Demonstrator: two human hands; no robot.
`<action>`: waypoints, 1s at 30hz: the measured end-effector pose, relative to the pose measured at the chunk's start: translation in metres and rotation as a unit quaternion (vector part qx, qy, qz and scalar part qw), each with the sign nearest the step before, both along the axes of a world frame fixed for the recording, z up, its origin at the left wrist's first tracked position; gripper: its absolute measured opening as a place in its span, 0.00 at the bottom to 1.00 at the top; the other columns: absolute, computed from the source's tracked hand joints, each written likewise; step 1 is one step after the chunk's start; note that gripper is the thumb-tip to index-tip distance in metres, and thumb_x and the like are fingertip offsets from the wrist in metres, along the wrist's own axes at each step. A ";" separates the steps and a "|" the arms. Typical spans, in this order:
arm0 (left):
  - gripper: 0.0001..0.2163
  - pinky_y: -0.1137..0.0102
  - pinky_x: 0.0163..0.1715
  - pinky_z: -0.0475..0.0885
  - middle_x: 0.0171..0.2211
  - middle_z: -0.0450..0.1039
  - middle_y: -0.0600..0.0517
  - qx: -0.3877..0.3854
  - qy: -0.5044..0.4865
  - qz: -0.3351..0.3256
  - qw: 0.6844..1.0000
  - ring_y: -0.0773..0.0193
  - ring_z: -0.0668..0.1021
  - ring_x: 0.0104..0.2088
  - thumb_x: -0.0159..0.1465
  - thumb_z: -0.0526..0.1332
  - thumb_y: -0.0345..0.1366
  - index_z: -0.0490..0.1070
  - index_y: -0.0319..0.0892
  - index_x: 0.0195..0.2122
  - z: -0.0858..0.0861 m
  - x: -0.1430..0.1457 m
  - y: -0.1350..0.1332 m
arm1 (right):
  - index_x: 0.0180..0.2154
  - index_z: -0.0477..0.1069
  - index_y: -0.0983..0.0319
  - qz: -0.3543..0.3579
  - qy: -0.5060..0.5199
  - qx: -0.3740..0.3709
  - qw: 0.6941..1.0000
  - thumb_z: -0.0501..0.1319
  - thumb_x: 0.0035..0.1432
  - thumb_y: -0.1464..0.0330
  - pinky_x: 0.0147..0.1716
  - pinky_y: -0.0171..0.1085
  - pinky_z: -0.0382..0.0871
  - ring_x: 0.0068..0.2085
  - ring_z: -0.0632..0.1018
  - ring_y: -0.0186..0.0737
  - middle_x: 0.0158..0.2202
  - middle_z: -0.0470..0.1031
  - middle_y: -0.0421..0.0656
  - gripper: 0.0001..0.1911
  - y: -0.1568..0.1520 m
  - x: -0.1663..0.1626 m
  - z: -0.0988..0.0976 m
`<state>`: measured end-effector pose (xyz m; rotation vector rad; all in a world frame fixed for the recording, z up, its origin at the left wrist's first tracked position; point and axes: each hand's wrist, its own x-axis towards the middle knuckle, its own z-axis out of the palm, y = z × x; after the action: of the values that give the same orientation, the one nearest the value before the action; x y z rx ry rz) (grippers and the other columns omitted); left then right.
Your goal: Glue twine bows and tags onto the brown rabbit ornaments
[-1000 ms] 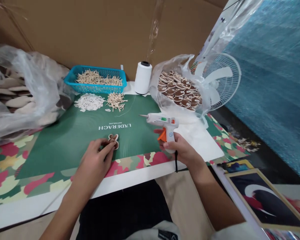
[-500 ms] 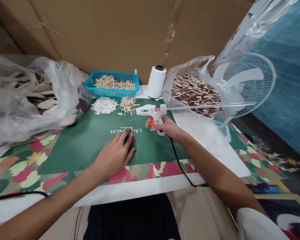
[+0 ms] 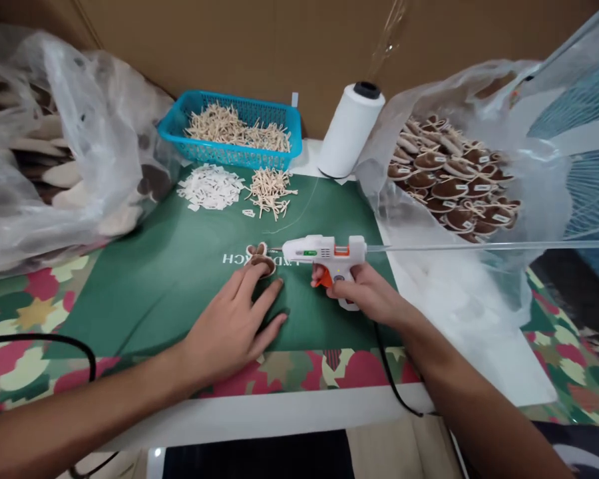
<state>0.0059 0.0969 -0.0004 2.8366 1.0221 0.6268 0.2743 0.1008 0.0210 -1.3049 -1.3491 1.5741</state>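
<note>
My right hand (image 3: 364, 293) grips a white hot glue gun (image 3: 324, 251), a finger at its orange trigger. A long clear glue stick (image 3: 484, 246) sticks out of its back. The nozzle points left and meets or nearly meets a small brown piece with pale edges (image 3: 257, 253), which has two ear-like lobes at its far end. My left hand (image 3: 234, 313) holds this piece down on the green mat (image 3: 154, 279), its fingertips covering part of it. Beyond them lie a pile of white labels (image 3: 212, 187) and a pile of cream cord bows (image 3: 270, 189).
A blue basket (image 3: 229, 154) of cream cord pieces and a white thread cone (image 3: 352, 130) stand at the back. Plastic bags of brown pieces flank the mat, the left bag (image 3: 114, 133) and right bag (image 3: 389, 193). Behind the right bag is a fan (image 3: 579, 153). A black cable (image 3: 392, 379) hangs off the edge.
The glue gun's nozzle has come down and closer to the brown piece, now right at its lobes. My left hand stays on the piece. The view has moved nearer to the table.
</note>
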 end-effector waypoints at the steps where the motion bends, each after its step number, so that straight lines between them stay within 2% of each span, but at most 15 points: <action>1: 0.19 0.44 0.60 0.76 0.62 0.66 0.30 -0.001 -0.010 0.007 1.000 0.37 0.71 0.64 0.73 0.59 0.40 0.73 0.34 0.60 0.000 -0.001 -0.001 | 0.38 0.75 0.59 0.002 -0.006 -0.009 1.000 0.64 0.49 0.69 0.40 0.39 0.69 0.38 0.75 0.39 0.38 0.77 0.41 0.11 0.000 -0.001 0.000; 4: 0.21 0.42 0.62 0.74 0.64 0.65 0.29 -0.004 -0.011 0.014 1.000 0.36 0.69 0.66 0.72 0.60 0.39 0.71 0.33 0.63 -0.001 -0.002 -0.003 | 0.36 0.76 0.59 -0.009 -0.018 -0.026 0.999 0.64 0.50 0.69 0.42 0.39 0.70 0.39 0.76 0.40 0.38 0.78 0.41 0.09 0.000 -0.002 0.000; 8: 0.20 0.47 0.60 0.76 0.62 0.70 0.33 -0.023 0.000 -0.003 1.000 0.40 0.72 0.65 0.73 0.57 0.38 0.71 0.34 0.63 -0.001 -0.002 -0.006 | 0.35 0.75 0.58 -0.025 -0.014 -0.052 0.998 0.65 0.51 0.69 0.44 0.39 0.71 0.42 0.78 0.42 0.37 0.79 0.41 0.06 -0.003 0.000 -0.003; 12: 0.17 0.51 0.56 0.77 0.60 0.74 0.34 -0.044 -0.012 -0.039 0.998 0.42 0.75 0.61 0.71 0.58 0.32 0.76 0.36 0.59 0.001 -0.002 -0.010 | 0.34 0.76 0.58 -0.009 -0.052 -0.071 0.996 0.64 0.51 0.69 0.38 0.38 0.70 0.39 0.77 0.43 0.35 0.77 0.41 0.06 -0.007 0.000 -0.001; 17: 0.18 0.49 0.55 0.77 0.61 0.73 0.36 -0.053 -0.018 -0.025 0.998 0.41 0.74 0.62 0.71 0.57 0.33 0.75 0.40 0.60 -0.001 -0.002 -0.013 | 0.32 0.75 0.57 -0.007 -0.104 -0.071 0.992 0.63 0.49 0.69 0.32 0.38 0.69 0.36 0.76 0.43 0.33 0.76 0.42 0.06 -0.011 0.000 0.007; 23: 0.16 0.52 0.51 0.77 0.60 0.74 0.36 -0.016 0.012 -0.026 0.999 0.43 0.75 0.60 0.72 0.57 0.33 0.76 0.38 0.57 0.001 -0.002 -0.013 | 0.31 0.76 0.58 -0.010 -0.106 -0.086 0.991 0.64 0.48 0.69 0.34 0.37 0.70 0.35 0.76 0.42 0.33 0.77 0.42 0.05 -0.012 0.002 0.008; 30: 0.17 0.50 0.54 0.75 0.61 0.74 0.37 -0.051 0.037 -0.013 0.998 0.42 0.73 0.62 0.71 0.57 0.33 0.76 0.41 0.59 0.004 -0.001 -0.015 | 0.31 0.75 0.57 -0.005 -0.116 -0.079 0.990 0.64 0.50 0.68 0.34 0.38 0.69 0.35 0.75 0.42 0.33 0.76 0.41 0.03 -0.013 0.003 0.010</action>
<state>0.0053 0.0817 0.0035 2.7990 0.9951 0.4577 0.2772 0.0878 0.0311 -1.6313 -1.3747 1.5862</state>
